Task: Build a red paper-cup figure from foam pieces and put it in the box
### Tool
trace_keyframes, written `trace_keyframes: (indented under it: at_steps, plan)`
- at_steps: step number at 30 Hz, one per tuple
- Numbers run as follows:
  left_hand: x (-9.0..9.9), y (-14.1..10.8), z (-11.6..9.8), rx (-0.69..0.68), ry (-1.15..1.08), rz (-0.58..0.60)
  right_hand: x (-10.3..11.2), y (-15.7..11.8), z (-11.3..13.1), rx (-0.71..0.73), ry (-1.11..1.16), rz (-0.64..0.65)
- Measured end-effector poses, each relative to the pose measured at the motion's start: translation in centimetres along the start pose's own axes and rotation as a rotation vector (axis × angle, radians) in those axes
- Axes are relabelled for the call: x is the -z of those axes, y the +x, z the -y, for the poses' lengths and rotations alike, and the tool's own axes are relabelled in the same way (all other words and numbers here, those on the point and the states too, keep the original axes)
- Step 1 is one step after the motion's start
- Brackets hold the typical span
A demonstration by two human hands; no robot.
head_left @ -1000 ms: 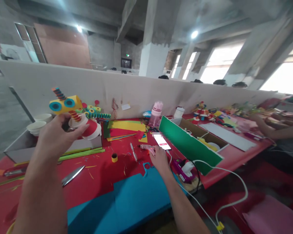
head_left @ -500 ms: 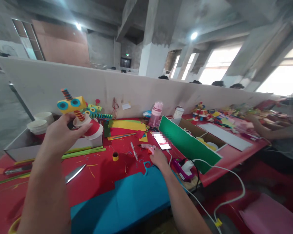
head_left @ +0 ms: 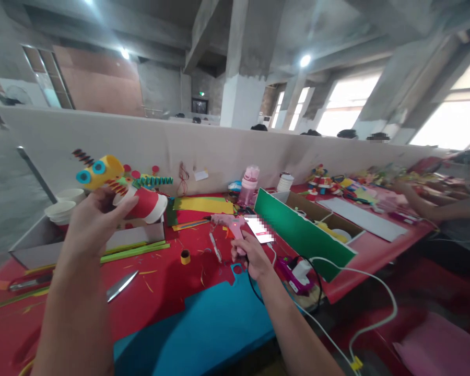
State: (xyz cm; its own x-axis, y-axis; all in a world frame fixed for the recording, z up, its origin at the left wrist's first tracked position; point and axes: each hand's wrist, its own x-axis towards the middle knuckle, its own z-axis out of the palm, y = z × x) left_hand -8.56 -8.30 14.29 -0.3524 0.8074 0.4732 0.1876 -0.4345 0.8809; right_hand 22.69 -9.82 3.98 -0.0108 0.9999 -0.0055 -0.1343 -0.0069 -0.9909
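Note:
My left hand grips a paper-cup figure, tilted on its side: a red and white cup with a folded paper spring, a yellow head and blue ring eyes. My right hand is wrapped round the handle of a pink glue gun, its nozzle pointing left above the red table. A black cord hangs from the gun. Below it lie a white pen and a blue paper sheet with a cut edge. A small yellow paper ring stands on the table to the left.
A knife blade lies near my left forearm. Paper cups stand in a white box at left. A green-sided box, a phone, a purple power strip and white cables occupy the right. Another person sits at far right.
My right hand has lifted the glue gun off the table and turned its nozzle left. My left hand has tipped the cup figure further over to the left.

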Motion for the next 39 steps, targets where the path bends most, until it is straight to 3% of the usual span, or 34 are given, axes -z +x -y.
trace_keyframes:
  at_steps: [3, 6, 12, 19, 26, 39]
  plan:
    - [-0.4, -0.2, -0.8, 0.089, -0.256, -0.022, -2.1, -1.0, 0.7, 0.039, 0.264, 0.011]
    - [-0.5, -0.4, -1.2, 0.103, -0.336, -0.019, -3.8, -1.4, 1.6, 0.014, 0.340, 0.069]
    - [-0.2, -0.6, -0.7, 0.103, -0.389, 0.004, -6.6, -2.1, 3.7, 0.180, 0.186, 0.107]
    - [-0.3, -0.1, -0.5, 0.160, -0.648, 0.041, -9.2, -2.7, 4.1, 0.325, 0.118, 0.164]
    - [-0.9, -0.2, -1.3, 0.350, -0.834, 0.035, -9.9, -2.8, 4.9, 0.465, 0.045, 0.098]
    - [-0.8, 0.1, -0.8, 0.418, -0.876, -0.005, -10.1, -2.4, 4.6, 0.527, 0.014, 0.132]
